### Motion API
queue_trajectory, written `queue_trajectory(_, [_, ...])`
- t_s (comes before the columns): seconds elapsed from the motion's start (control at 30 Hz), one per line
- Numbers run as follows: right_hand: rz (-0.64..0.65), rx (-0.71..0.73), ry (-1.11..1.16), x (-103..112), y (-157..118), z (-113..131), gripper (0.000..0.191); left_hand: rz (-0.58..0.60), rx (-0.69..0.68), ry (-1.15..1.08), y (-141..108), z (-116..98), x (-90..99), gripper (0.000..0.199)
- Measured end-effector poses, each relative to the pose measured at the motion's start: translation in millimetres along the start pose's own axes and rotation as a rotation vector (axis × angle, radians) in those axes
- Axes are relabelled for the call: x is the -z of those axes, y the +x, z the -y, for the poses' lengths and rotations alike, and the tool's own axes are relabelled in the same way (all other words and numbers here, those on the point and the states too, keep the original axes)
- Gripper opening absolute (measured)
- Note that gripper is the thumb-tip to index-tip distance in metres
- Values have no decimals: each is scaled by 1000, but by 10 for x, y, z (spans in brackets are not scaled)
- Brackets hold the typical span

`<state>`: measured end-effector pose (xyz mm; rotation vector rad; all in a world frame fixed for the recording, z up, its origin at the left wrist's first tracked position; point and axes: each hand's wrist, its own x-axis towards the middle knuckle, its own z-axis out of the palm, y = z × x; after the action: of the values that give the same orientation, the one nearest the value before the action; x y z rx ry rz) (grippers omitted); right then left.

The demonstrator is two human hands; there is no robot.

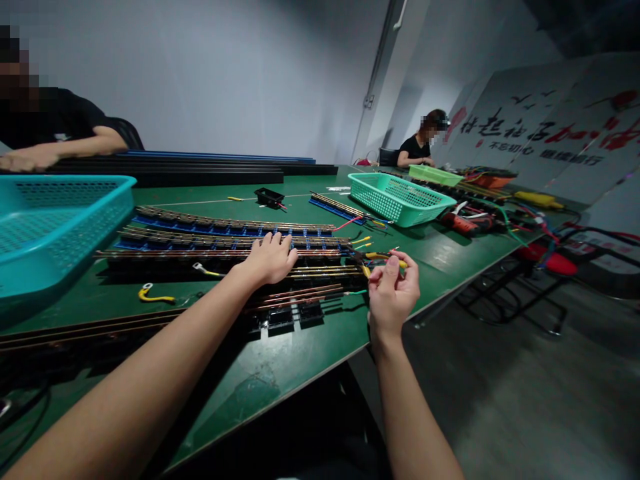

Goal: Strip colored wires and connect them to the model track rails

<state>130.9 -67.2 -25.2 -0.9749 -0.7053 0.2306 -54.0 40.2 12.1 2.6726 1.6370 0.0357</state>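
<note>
Head view, left hand (271, 258) on slim metallic rods (210, 242), yellow-handled pliers (376, 255)

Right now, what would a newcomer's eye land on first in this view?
Probably the big blue basket at the left edge, bright against the green table. Next, the bare hands near the middle: the left hand lies palm-down on the rod-lined strips, while the right hand holds yellow-handled pliers near their right ends. Beyond them sits a turquoise basket.
</note>
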Motion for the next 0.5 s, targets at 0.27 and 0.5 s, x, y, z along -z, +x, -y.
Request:
queue_trajectory(0.27, [-69,-66,53,12,43,43,43,6,4,1,11,1,1,65])
queue_trajectory(0.5, [70,16,11,26,-40,52,35,0,2,14,32,15,-26,65])
